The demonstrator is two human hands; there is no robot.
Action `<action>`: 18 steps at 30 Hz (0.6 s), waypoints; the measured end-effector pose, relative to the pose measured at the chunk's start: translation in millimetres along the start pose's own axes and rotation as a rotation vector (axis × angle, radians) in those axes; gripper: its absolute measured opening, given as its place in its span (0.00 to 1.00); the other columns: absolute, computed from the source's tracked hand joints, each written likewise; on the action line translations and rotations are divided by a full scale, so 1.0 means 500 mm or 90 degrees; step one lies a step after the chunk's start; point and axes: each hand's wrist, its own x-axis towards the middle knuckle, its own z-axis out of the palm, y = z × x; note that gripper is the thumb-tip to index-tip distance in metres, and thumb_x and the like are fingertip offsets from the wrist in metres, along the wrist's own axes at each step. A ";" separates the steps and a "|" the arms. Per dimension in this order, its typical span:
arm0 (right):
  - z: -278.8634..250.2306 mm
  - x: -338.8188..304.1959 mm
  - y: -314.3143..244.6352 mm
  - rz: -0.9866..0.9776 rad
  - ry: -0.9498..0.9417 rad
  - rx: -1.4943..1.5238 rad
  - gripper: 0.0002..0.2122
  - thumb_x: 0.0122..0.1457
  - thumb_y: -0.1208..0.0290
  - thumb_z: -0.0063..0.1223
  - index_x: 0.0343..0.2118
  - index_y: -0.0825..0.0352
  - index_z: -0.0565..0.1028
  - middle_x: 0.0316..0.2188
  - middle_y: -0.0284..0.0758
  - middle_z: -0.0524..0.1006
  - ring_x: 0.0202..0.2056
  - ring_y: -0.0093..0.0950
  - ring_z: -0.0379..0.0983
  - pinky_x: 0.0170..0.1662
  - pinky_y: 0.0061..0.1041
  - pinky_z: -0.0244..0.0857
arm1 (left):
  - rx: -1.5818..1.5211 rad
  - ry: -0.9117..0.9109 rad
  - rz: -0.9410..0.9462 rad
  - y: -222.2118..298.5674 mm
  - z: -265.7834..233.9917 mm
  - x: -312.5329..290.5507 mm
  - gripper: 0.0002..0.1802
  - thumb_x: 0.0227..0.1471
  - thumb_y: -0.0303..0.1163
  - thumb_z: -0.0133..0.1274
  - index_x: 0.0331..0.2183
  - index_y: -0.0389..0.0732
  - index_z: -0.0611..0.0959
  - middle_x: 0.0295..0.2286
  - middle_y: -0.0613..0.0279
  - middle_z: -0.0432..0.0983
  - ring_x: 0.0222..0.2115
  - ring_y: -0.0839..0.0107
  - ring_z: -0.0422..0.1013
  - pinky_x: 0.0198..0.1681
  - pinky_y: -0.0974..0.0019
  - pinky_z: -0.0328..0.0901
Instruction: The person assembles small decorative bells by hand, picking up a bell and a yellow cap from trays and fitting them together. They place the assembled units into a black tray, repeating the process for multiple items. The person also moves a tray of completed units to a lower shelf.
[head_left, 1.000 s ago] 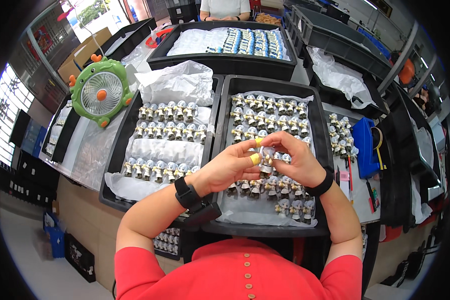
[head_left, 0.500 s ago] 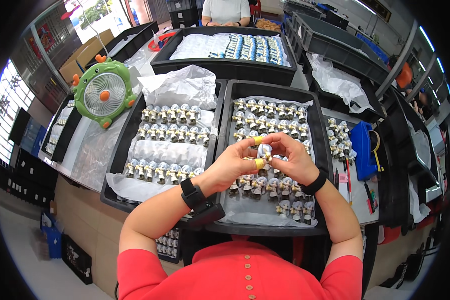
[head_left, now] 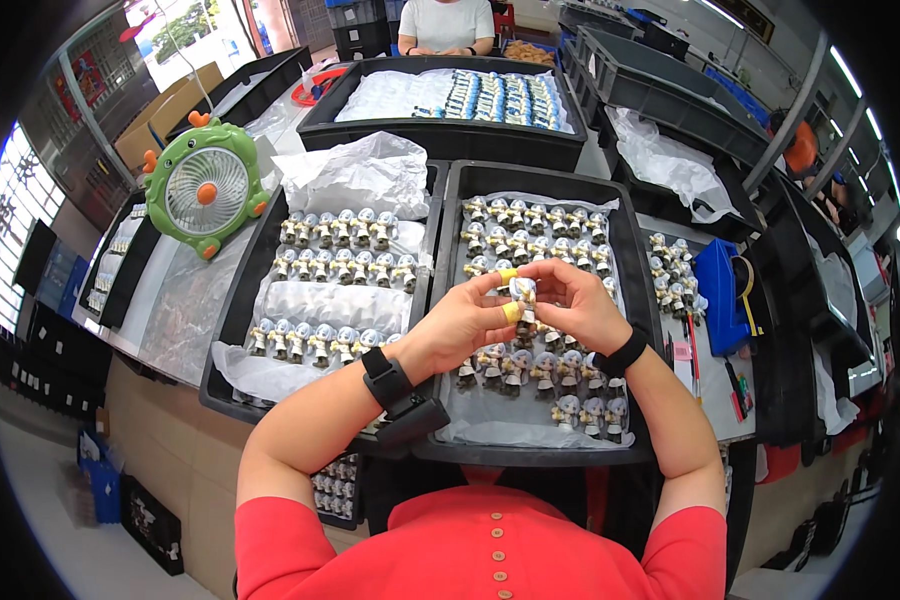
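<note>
Between the fingertips of both hands, above the right black tray [head_left: 448, 215], is a small figurine [head_left: 524, 299] with pale hair and a white and gold outfit. My left hand [head_left: 453, 325] pinches it from the left, with yellow wraps on the thumb and a finger. From the other side my right hand [head_left: 588, 312] grips it with thumb and fingers closed. Rows of similar figurines [head_left: 543, 372] stand below on white sheeting, partly hidden by my hands. More figurines [head_left: 344, 345] fill rows in the left black tray [head_left: 232, 320], with crumpled white sheeting [head_left: 355, 175] at its far end.
A green fan [head_left: 207, 190] stands at the left. Farther back, a large tray [head_left: 450, 135] holds blue and white pieces; a person [head_left: 446, 28] sits behind it. To the right are loose figurines [head_left: 673, 272], a blue holder [head_left: 718, 298], pens [head_left: 738, 392] and stacked grey crates [head_left: 660, 85].
The figurine has shifted slightly left with both hands and now looks more upright, its front showing more. My grip stays on it; the trays have not visibly changed.
</note>
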 end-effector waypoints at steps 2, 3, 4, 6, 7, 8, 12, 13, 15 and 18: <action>0.000 0.000 -0.003 0.004 -0.002 0.009 0.17 0.48 0.82 0.49 0.44 0.69 0.69 0.37 0.32 0.73 0.38 0.20 0.72 0.44 0.20 0.66 | -0.005 -0.002 0.002 -0.001 -0.002 0.002 0.25 0.51 0.27 0.53 0.51 0.40 0.65 0.39 0.63 0.71 0.37 0.76 0.70 0.39 0.74 0.67; 0.000 0.001 -0.003 0.003 0.000 0.001 0.17 0.48 0.82 0.49 0.44 0.69 0.69 0.37 0.32 0.73 0.38 0.19 0.72 0.44 0.20 0.66 | -0.006 -0.001 0.002 -0.001 -0.001 0.002 0.25 0.51 0.27 0.52 0.50 0.40 0.65 0.39 0.63 0.71 0.37 0.76 0.70 0.39 0.74 0.67; 0.000 0.001 -0.002 0.002 0.002 -0.008 0.17 0.48 0.82 0.49 0.44 0.69 0.69 0.37 0.31 0.73 0.38 0.19 0.72 0.44 0.20 0.66 | -0.008 0.000 0.004 -0.002 -0.002 0.001 0.25 0.51 0.27 0.52 0.50 0.40 0.65 0.39 0.62 0.71 0.37 0.75 0.70 0.39 0.74 0.67; 0.000 0.002 -0.002 0.002 0.001 -0.006 0.17 0.48 0.82 0.50 0.44 0.69 0.69 0.37 0.31 0.73 0.38 0.19 0.72 0.44 0.20 0.66 | -0.001 0.006 0.015 -0.003 -0.003 0.002 0.24 0.51 0.27 0.52 0.50 0.40 0.66 0.39 0.63 0.71 0.38 0.75 0.70 0.39 0.74 0.67; 0.000 0.002 -0.004 0.003 -0.002 0.003 0.17 0.48 0.82 0.50 0.44 0.69 0.69 0.37 0.31 0.73 0.38 0.19 0.71 0.44 0.19 0.66 | 0.001 0.008 0.021 -0.005 -0.003 0.003 0.24 0.51 0.27 0.52 0.50 0.40 0.66 0.39 0.63 0.70 0.38 0.75 0.70 0.39 0.74 0.68; 0.000 0.002 -0.005 0.005 -0.004 0.011 0.17 0.48 0.82 0.50 0.44 0.69 0.69 0.36 0.31 0.73 0.38 0.19 0.71 0.44 0.19 0.66 | 0.005 0.011 0.022 -0.006 -0.004 0.003 0.24 0.51 0.27 0.53 0.49 0.40 0.66 0.39 0.63 0.70 0.37 0.75 0.70 0.38 0.74 0.68; 0.000 -0.001 -0.002 0.017 0.006 0.034 0.17 0.49 0.81 0.51 0.45 0.69 0.69 0.38 0.31 0.73 0.39 0.20 0.71 0.44 0.19 0.66 | 0.002 0.027 0.034 -0.009 -0.009 0.006 0.23 0.51 0.27 0.52 0.49 0.40 0.67 0.38 0.64 0.70 0.36 0.78 0.70 0.37 0.75 0.67; 0.000 -0.001 -0.001 0.015 0.011 0.038 0.17 0.49 0.81 0.51 0.45 0.69 0.69 0.38 0.31 0.73 0.39 0.20 0.71 0.44 0.19 0.66 | -0.002 0.026 0.036 -0.009 -0.010 0.007 0.23 0.51 0.27 0.52 0.49 0.40 0.67 0.38 0.65 0.70 0.35 0.78 0.70 0.37 0.75 0.67; 0.000 -0.003 0.001 0.011 0.022 0.047 0.17 0.50 0.81 0.52 0.45 0.68 0.68 0.38 0.31 0.73 0.39 0.20 0.71 0.43 0.19 0.66 | -0.008 0.026 0.044 -0.010 -0.012 0.010 0.22 0.51 0.27 0.52 0.49 0.41 0.67 0.38 0.65 0.70 0.35 0.79 0.69 0.37 0.75 0.67; 0.005 -0.002 -0.001 -0.008 0.037 0.051 0.18 0.50 0.80 0.52 0.46 0.68 0.69 0.39 0.32 0.73 0.39 0.20 0.71 0.43 0.19 0.66 | -0.016 0.034 0.068 -0.007 -0.015 0.009 0.22 0.51 0.27 0.52 0.49 0.42 0.67 0.39 0.65 0.71 0.37 0.79 0.69 0.38 0.75 0.66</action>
